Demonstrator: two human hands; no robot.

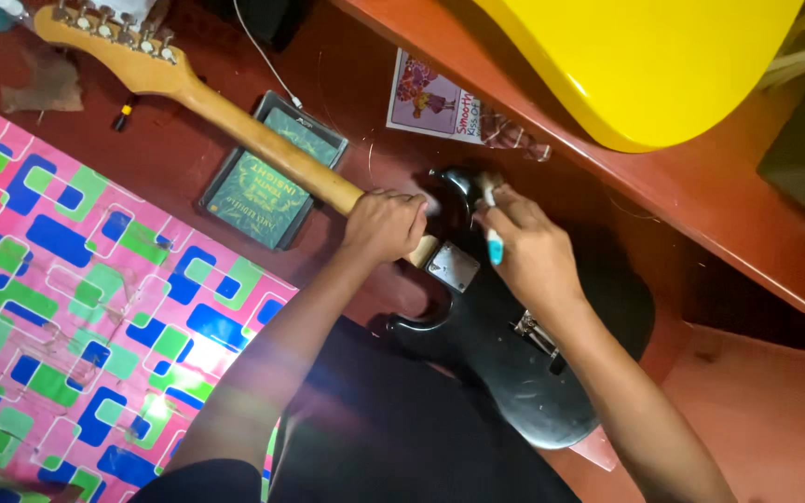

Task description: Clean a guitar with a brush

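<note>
Surface: dark red floor (188, 158), pink mat with blue and green blocks (67, 307) at left.
Guitar: black electric guitar body (505, 354) lies back-up across person's lap, wooden neck (244, 126) running up-left to headstock (95, 33).
Left hand: left hand (386, 225) wrapped closed around neck heel, just beside metal neck plate (452, 266).
Right hand: right hand (531, 251) on upper body horn, fingers pinching small white-and-teal tool (494, 244).
Nearby: dark square packet (272, 172) under neck; yellow guitar body (645, 65) on red shelf (701, 186); printed card (430, 98).
</note>
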